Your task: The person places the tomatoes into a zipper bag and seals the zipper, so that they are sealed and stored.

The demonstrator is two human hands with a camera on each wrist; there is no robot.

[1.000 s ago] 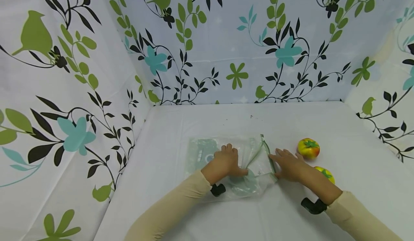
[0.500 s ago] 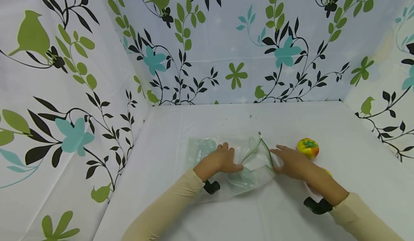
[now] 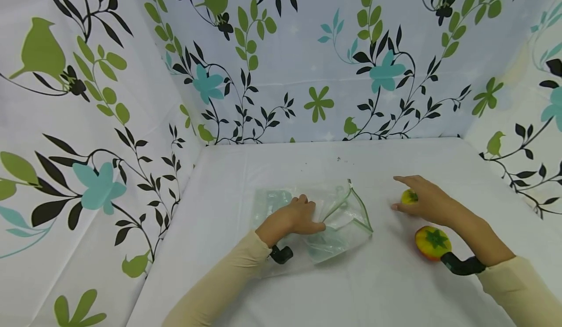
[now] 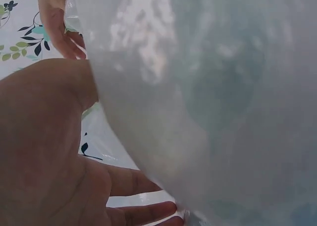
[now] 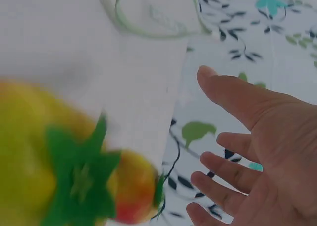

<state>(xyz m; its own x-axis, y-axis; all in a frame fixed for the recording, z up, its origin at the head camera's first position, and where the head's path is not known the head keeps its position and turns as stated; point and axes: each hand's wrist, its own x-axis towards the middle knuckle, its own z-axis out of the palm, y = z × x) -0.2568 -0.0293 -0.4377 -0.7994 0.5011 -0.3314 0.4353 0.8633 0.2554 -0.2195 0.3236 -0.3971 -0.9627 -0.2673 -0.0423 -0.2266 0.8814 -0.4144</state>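
Left hand touching plastic bag (green print blurred), right hand near fruits

Bare bench lies between the parted, green-edged mouth of the bag and the near fruit, a lane where a hand could pass, with more room beyond the bag. The left hand blocks the bag's middle; the right hand partly covers the far fruit, which the near one obstructs from the front.

Left sleeve: we've got plain beige!
Right sleeve: matching beige!
Left wristpiece: black, stubby!
Right wristpiece: black, bent!
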